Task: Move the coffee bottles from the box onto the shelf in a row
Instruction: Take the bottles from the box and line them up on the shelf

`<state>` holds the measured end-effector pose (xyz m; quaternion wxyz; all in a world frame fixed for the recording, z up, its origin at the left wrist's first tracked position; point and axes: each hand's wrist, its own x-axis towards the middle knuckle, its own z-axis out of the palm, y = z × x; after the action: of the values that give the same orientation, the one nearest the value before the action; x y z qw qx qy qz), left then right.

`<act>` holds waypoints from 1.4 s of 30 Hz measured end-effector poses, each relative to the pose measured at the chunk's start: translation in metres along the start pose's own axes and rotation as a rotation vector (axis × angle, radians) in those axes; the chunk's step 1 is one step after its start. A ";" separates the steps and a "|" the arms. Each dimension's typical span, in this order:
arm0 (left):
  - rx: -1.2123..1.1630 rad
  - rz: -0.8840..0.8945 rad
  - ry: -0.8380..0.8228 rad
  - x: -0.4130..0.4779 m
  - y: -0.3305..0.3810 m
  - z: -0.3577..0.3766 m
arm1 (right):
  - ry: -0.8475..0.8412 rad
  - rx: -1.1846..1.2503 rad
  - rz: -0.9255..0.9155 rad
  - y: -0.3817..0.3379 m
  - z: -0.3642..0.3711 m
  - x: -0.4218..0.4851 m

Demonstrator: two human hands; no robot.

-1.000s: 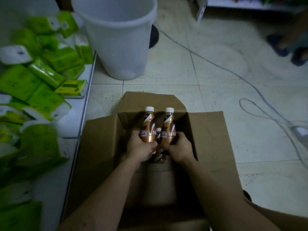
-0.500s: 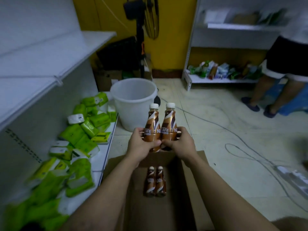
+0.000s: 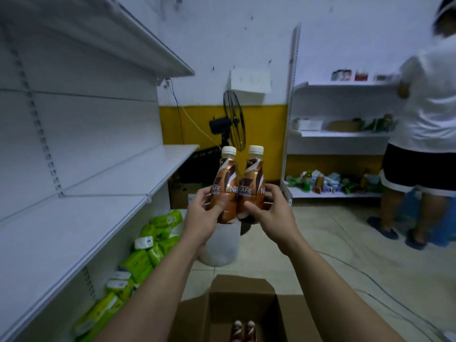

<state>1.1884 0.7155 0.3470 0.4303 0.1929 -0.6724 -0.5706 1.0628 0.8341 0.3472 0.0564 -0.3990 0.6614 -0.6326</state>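
Glossy brown plastic bottles (image 3: 237, 191) with matt white caps, a matt cardboard box (image 3: 197, 317), smooth white metal shelf (image 3: 74, 218).

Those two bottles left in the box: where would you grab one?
Around the neck and shoulder just under its cap, from straight above. The two bottles stand upright, side by side, low inside the cardboard box, so only their tops are open to a hand.

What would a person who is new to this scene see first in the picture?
First, the two coffee bottles, upright and side by side in the middle, one held in the left hand and one in the right hand. Next, the white shelf on the left, with green packs on its lowest level. At the bottom edge, the open box shows two more bottles.
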 end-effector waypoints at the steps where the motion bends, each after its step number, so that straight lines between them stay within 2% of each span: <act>1: -0.017 0.010 0.010 -0.003 0.010 -0.005 | -0.005 0.009 -0.017 -0.010 0.001 -0.001; 6: 0.004 0.093 0.077 -0.014 0.061 -0.045 | -0.042 0.074 -0.086 -0.059 0.022 0.001; 13: 0.263 0.110 0.228 -0.036 0.125 -0.151 | -0.228 0.131 -0.170 -0.126 0.113 0.004; 22: 0.579 -0.035 0.408 -0.085 0.129 -0.277 | -0.539 0.205 -0.142 -0.138 0.257 -0.029; 32: 0.763 -0.273 0.548 -0.109 0.102 -0.349 | -0.772 0.184 -0.069 -0.120 0.352 -0.062; 34: 0.774 -0.308 0.544 -0.105 0.110 -0.359 | -0.795 0.174 -0.086 -0.120 0.361 -0.062; 38: 0.824 -0.197 0.536 -0.088 0.155 -0.376 | -0.795 0.143 -0.134 -0.120 0.368 -0.063; 42: 1.115 -0.238 0.328 -0.071 0.181 -0.382 | -0.801 0.099 -0.181 -0.118 0.367 -0.064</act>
<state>1.5747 0.5884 0.4818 0.2954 0.5498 -0.7690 -0.1384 1.3723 0.5958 0.3524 0.2726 -0.6672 0.5179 -0.4608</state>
